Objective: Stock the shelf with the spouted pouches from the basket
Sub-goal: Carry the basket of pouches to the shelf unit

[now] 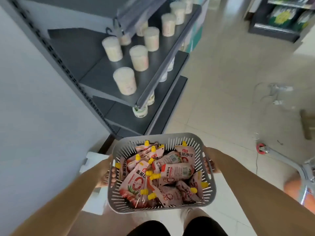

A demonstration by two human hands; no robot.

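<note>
Two bare arms reach out from the bottom of the view, above dark shorts. Each arm ends at one side of the grey basket (123,200). The left hand (107,175) curls its fingers through the slot on its side. The right hand (211,165) does the same on the other side. So both hands grip the basket and hold it up in the air.

It is full of pink pouches (134,182) with yellow caps, lying in a jumble. None is on the shelf yet.

The grey shelf (92,70) stands ahead and to the left. White tubs (125,81) sit on it in loose rows, with bare room by the back wall.

I think the job now is to bring the basket close to the shelf. It is best kept flat so no pouch slides out. Both hands are busy, so the basket needs a safe spot to rest before any pouch can be picked. The pouches look soft and floppy, so grabbing one near its cap seems easiest.
</note>
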